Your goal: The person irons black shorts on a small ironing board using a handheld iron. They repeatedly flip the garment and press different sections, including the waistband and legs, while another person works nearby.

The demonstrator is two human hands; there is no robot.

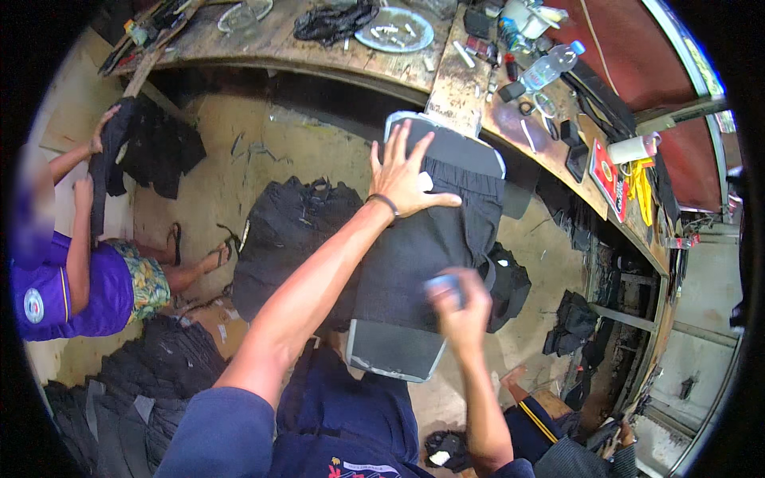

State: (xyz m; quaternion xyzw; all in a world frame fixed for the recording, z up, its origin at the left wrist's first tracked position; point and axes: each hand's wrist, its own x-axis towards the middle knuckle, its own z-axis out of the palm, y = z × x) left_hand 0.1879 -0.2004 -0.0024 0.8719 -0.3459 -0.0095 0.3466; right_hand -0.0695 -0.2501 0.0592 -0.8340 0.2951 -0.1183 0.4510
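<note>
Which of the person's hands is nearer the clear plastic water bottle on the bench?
Left. The left hand lies flat on the dark shorts, below-left of the water bottle; the right hand is lower, further away.

Left hand (403, 177) splayed flat, right hand (457, 303) fisted, blurred.

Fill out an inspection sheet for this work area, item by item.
Surface: grey board, dark shorts stretched over it.
Job's things: left hand flat on the shorts, fingers spread; right hand blurred, holding a small bluish object.
Clutter: curved wooden bench with plate, water bottle, small tools; dark garments heaped on the floor.
Grip: right closed on the object; left open.
Cables: nothing seen.
Surroundings: a seated person at left handles dark cloth; sandals nearby.
</note>
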